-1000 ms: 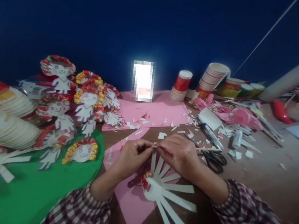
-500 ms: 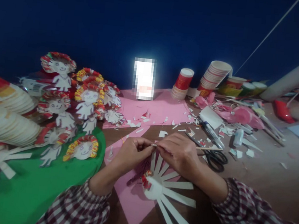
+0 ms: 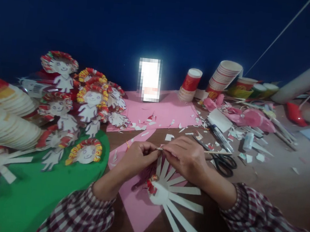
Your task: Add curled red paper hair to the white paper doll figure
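Note:
A cut paper cup (image 3: 160, 194) lies with its white strips fanned out around a round base, and a few strips on its left side are curled into red rolls. My left hand (image 3: 139, 157) is closed in a pinch at the end of one upright strip (image 3: 159, 166). Fingertip to fingertip with it, my right hand (image 3: 185, 159) pinches the same spot. A thin wooden stick (image 3: 219, 153) sticks out to the right from behind my right hand. The exact grip at the fingertips is partly hidden.
Black scissors (image 3: 223, 163), a marker (image 3: 221, 137) and paper scraps lie to the right. Finished paper dolls (image 3: 91, 103) stand at left beside a green sheet (image 3: 52, 194) and stacked cups (image 3: 7, 126). Pink paper (image 3: 141, 218) lies below my hands; more cups (image 3: 191, 83) stand behind.
Both hands stay at the strip's end with almost no visible movement. The whole view has shifted very slightly.

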Demonstrator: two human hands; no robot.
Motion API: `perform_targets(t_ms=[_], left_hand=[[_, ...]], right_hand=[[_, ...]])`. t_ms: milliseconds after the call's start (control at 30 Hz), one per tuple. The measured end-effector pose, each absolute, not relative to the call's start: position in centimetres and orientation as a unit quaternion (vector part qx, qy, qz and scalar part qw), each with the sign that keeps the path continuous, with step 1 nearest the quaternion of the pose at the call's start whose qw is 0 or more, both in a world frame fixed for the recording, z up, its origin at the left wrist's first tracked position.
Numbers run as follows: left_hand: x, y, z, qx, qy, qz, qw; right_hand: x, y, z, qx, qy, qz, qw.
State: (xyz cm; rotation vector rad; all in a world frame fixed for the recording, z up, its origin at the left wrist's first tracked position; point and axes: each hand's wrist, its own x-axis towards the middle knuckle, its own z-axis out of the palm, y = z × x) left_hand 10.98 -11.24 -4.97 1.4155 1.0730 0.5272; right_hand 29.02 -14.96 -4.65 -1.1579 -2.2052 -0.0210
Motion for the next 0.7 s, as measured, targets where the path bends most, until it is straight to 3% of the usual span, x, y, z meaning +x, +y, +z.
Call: perform_targets(t_ms=[700], left_hand=[[11.06,-11.32,-5.02,0.540,0.428,0.259,0.677]], right_hand=[[28.88,-15.01,-4.22,-0.433,-0.858,-0.055,0.270]])
